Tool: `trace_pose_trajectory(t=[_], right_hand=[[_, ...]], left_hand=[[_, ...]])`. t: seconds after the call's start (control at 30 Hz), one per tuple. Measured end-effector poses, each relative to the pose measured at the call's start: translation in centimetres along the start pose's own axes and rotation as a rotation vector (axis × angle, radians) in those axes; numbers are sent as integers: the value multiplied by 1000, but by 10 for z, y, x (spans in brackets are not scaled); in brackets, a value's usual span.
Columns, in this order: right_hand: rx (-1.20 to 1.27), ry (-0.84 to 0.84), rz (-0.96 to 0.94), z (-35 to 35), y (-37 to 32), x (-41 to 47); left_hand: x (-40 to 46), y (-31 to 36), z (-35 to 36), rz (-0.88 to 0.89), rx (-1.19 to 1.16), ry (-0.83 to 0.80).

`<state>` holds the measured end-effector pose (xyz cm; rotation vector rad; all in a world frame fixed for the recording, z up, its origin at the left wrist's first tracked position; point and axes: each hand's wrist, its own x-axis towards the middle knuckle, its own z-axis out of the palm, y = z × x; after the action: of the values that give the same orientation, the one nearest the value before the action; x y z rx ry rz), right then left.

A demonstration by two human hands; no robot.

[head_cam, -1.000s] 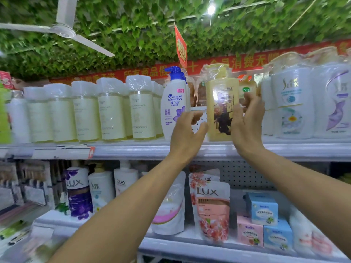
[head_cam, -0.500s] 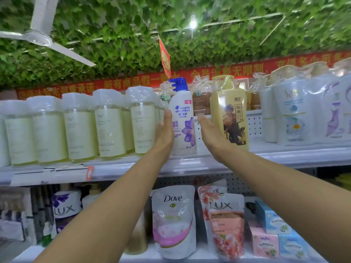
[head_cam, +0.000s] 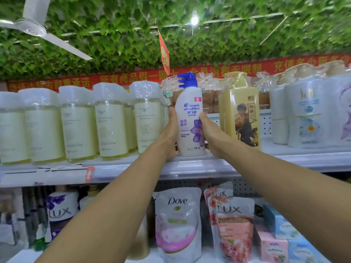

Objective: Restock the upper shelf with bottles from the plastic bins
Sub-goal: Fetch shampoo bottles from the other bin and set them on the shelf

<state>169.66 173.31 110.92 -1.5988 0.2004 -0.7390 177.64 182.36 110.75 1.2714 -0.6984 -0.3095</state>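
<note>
1. The Head & Shoulders bottle (head_cam: pixel 190 118), white with a blue pump cap and a purple flower on its label, stands upright on the upper shelf (head_cam: pixel 199 166), near the front edge.
2. The left hand (head_cam: pixel 171 135) presses against the left side of that bottle, its grip curled round the bottle's lower half.
3. The right hand (head_cam: pixel 210 133) clasps the right side of the bottle, thumb lying across the purple flower, its grip also wrapped on the bottle.
4. Left of the bottle runs a row of pale yellow bottles (head_cam: pixel 112 128) with clear wrapped caps, the nearest just beside the left hand.
5. Right of the bottle stands a yellow pump bottle (head_cam: pixel 241 114) showing a dark figure on its label, close to the right hand but apart from it.
6. Farther right of the bottle sit white wrapped bottles (head_cam: pixel 305 112).
7. Below the bottle, on the lower shelf, stand a Dove refill pouch (head_cam: pixel 178 223) and a Lux refill pouch (head_cam: pixel 233 228).
</note>
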Motion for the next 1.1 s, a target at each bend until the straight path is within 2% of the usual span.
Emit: trace_pose_trajectory(t=[0.43, 0.57, 0.77, 1.1], right_hand=[[17, 4, -30, 1, 3, -3], [-58, 31, -102, 3, 2, -10], [-207, 145, -347, 5, 9, -29], [-339, 305, -427, -1, 15, -83]], left_hand=[[-6, -2, 0, 54, 110, 4], [-16, -2, 6, 162, 184, 89], [-44, -5, 7, 370, 231, 297], [-99, -17, -34, 341, 178, 361]])
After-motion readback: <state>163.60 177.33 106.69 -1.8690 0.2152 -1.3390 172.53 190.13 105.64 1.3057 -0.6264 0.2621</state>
